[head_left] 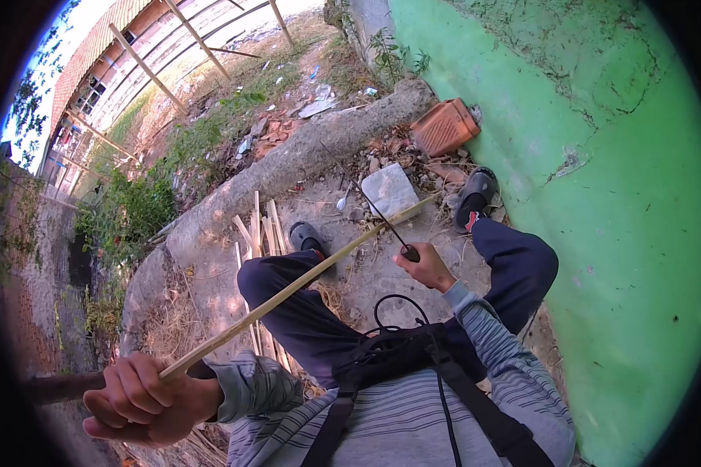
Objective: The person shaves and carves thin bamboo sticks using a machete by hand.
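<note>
My left hand (144, 397) is closed around the near end of a long pale bamboo strip (296, 286), low on the left. The strip slants up to the right across my knee, its far end near a whitish block (389, 191). In my right hand (430, 268) is the dark handle of a knife (376, 208), gripped between my legs. Its long thin blade, seen nearly edge-on, points up-left and crosses the strip near its far end. Whether blade and strip touch, I cannot tell.
More split bamboo strips (266, 233) lie on the ground beside my left leg. A green wall (623, 257) rises close on the right, with an orange plastic container (445, 127) against its foot. A rough raised concrete edge (288, 159) runs across ahead, and a white plastic spoon (343, 200) lies nearby.
</note>
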`<state>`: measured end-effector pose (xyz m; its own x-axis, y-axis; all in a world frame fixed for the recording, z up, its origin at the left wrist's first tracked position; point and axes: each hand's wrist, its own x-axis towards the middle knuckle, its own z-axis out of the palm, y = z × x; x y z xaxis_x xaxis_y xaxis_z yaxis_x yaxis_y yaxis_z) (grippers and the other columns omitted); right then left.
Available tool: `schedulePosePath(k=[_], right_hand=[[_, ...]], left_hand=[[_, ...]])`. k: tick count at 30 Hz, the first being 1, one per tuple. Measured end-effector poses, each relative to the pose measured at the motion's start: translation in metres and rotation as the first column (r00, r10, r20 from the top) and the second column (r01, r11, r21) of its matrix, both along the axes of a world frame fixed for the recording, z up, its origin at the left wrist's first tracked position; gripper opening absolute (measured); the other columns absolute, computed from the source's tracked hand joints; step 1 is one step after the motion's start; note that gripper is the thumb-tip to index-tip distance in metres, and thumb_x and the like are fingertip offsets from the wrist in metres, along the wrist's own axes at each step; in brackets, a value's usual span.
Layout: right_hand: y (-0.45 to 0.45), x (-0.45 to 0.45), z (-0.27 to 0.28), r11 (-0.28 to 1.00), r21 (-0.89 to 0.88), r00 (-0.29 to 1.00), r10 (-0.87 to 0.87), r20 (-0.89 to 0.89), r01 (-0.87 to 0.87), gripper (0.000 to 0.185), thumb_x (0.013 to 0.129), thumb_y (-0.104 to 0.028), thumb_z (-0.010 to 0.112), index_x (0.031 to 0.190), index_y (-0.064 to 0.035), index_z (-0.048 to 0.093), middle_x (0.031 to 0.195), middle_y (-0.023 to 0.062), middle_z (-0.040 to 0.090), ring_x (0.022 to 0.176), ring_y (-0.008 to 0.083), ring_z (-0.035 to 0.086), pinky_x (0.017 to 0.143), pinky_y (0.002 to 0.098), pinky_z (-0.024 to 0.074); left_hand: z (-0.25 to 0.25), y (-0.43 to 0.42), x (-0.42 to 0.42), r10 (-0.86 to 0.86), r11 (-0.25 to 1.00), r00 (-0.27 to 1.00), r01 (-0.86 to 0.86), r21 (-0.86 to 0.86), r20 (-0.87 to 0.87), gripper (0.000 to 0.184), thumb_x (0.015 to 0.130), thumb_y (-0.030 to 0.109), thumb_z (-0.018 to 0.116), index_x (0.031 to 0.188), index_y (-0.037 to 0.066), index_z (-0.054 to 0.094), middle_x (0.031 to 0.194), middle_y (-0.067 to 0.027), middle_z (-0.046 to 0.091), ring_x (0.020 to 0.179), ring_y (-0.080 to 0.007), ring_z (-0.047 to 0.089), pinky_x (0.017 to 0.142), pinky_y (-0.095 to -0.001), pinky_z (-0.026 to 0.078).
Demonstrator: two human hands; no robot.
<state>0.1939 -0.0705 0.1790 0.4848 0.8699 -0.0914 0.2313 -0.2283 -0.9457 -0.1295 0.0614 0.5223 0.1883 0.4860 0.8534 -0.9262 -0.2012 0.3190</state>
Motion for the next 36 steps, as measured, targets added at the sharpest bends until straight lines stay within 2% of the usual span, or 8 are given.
schedulePosePath(k=[3,8,11,14,16,22,29,36], right_hand=[[-0.006,-0.02,-0.006,0.999,0.022,0.999,0.049,-0.021,-0.048,0.033,0.09,-0.03,0.075,0.082,0.0015,0.067,0.069,0.0089,0.066,0.064,0.0132,0.058,0.064,0.035,0.0488],[-0.027,-0.035,-0.044,0.999,0.025,0.999,0.028,-0.025,-0.027,0.033,0.09,-0.029,0.075,0.082,0.0016,0.068,0.068,0.0085,0.065,0.063,0.0133,0.057,0.063,0.0353,0.0478],[-0.05,-0.041,-0.062,1.0,-0.016,0.986,-0.003,-0.166,0.0,0.034,0.089,-0.03,0.075,0.082,0.0015,0.067,0.067,0.0086,0.064,0.063,0.0127,0.057,0.063,0.0352,0.0471],[-0.064,-0.044,-0.062,0.997,0.044,0.997,-0.066,-0.03,0.067,0.033,0.09,-0.027,0.075,0.077,-0.0003,0.062,0.061,0.0019,0.052,0.062,0.0081,0.046,0.058,0.0323,0.0408],[-0.07,-0.047,-0.034,0.998,0.049,0.994,-0.029,-0.103,0.034,0.033,0.089,-0.028,0.075,0.078,0.0002,0.062,0.061,0.0032,0.052,0.062,0.0087,0.045,0.058,0.0326,0.0408],[-0.057,-0.043,-0.034,0.995,0.099,0.998,0.036,-0.047,-0.031,0.029,0.088,-0.025,0.073,0.081,0.0016,0.063,0.062,0.0071,0.055,0.062,0.0108,0.049,0.061,0.034,0.0435],[-0.05,-0.021,-0.108,0.988,-0.04,0.989,-0.149,0.012,0.149,0.024,0.085,-0.02,0.073,0.081,0.0023,0.064,0.065,0.0128,0.06,0.06,0.0187,0.055,0.063,0.0377,0.0466],[-0.051,-0.026,-0.045,0.999,0.002,0.998,0.053,0.047,-0.053,0.027,0.084,-0.022,0.072,0.078,0.0034,0.064,0.061,0.0133,0.057,0.058,0.0187,0.051,0.06,0.0392,0.0442]], left_hand=[[-0.009,-0.009,0.033,-0.041,0.999,0.998,0.043,0.032,-0.043,0.05,0.112,0.041,0.041,0.069,0.018,0.03,0.045,0.0079,0.026,0.035,-0.0017,0.02,0.031,-0.0205,0.02],[-0.041,-0.027,0.066,-0.086,0.995,0.989,0.092,0.04,-0.124,0.054,0.112,0.046,0.035,0.067,0.018,0.028,0.044,0.0078,0.025,0.034,-0.0017,0.019,0.03,-0.0218,0.02],[-0.044,-0.04,0.06,-0.07,0.998,0.993,0.069,-0.011,-0.096,0.055,0.113,0.045,0.03,0.065,0.019,0.027,0.043,0.0076,0.024,0.034,-0.002,0.018,0.03,-0.0216,0.02],[-0.042,-0.045,0.059,-0.088,0.993,0.993,0.081,-0.085,-0.079,0.053,0.113,0.04,0.03,0.064,0.02,0.026,0.043,0.0079,0.022,0.034,-0.0019,0.015,0.031,-0.021,0.018],[-0.04,-0.045,0.058,-0.079,0.982,0.992,0.06,-0.179,-0.102,0.052,0.113,0.035,0.031,0.063,0.02,0.026,0.044,0.0083,0.021,0.035,-0.0017,0.013,0.032,-0.021,0.017],[-0.035,-0.058,0.065,-0.105,0.986,0.983,0.083,-0.144,-0.148,0.049,0.113,0.029,0.032,0.065,0.021,0.027,0.045,0.0084,0.019,0.038,-0.0022,0.012,0.036,-0.0219,0.016],[-0.039,-0.06,0.061,-0.086,0.99,0.987,0.069,-0.12,-0.135,0.049,0.113,0.03,0.033,0.065,0.02,0.027,0.044,0.0086,0.018,0.037,-0.002,0.011,0.035,-0.0222,0.015],[-0.043,-0.062,0.057,-0.097,0.988,0.989,0.082,-0.13,-0.108,0.056,0.11,0.032,0.035,0.057,0.021,0.025,0.04,0.0077,0.024,0.032,-0.0018,0.017,0.03,-0.0201,0.018]])
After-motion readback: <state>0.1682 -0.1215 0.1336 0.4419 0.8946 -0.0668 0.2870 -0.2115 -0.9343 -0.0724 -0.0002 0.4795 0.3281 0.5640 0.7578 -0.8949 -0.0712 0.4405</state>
